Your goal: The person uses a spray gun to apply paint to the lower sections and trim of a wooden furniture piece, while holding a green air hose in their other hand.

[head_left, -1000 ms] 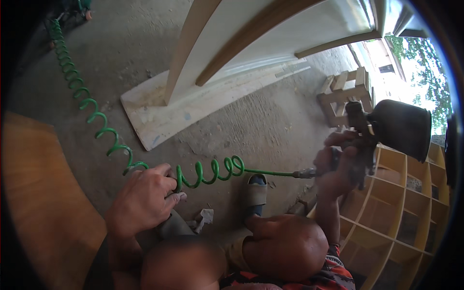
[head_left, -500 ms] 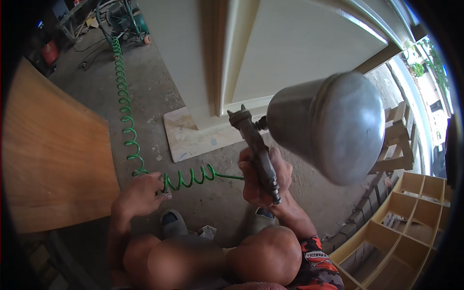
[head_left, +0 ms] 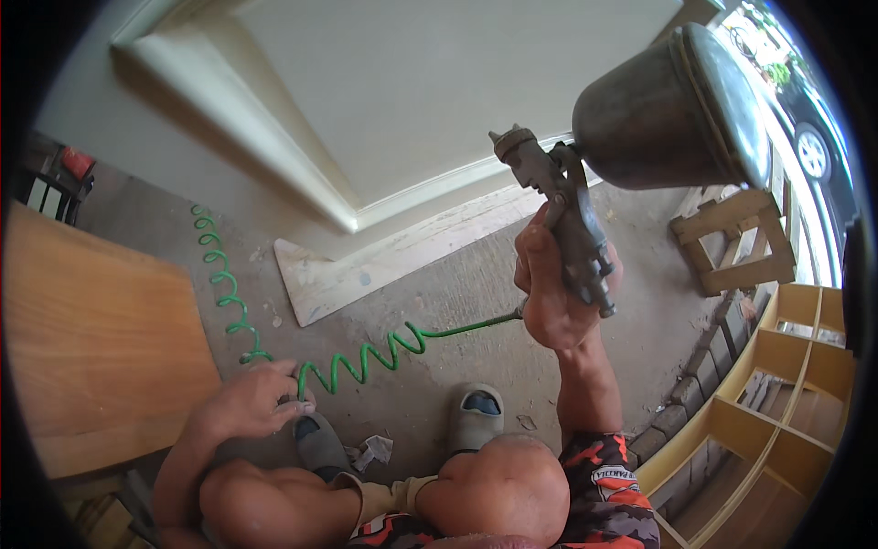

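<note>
My right hand [head_left: 565, 297] is wrapped round the handle of a metal spray gun [head_left: 560, 197], raised in front of a pale painted panel [head_left: 439, 101]. On the gun's right sits a large silver cup [head_left: 654, 110], tilted on its side; the nozzle points up and left. A coiled green air hose [head_left: 366, 361] runs from the base of the handle across to my left hand [head_left: 261, 400]. The fingers of that hand are closed round the hose, beside my left knee. Past it, the coils stretch away toward the panel's left side.
A white-stained board [head_left: 402, 247] lies under the panel's lower edge. At the left stands a brown wooden sheet [head_left: 101, 357]. To the right are a wooden crate [head_left: 736, 242], a row of bricks [head_left: 690, 393] and a yellowish compartmented frame [head_left: 768, 403]. Crumpled paper [head_left: 370, 453] lies between my sandals.
My right hand has carried the spray gun up and to the right, pulling the hose coils longer. My left hand has lowered slightly, still on the hose. The view has turned toward the right.
</note>
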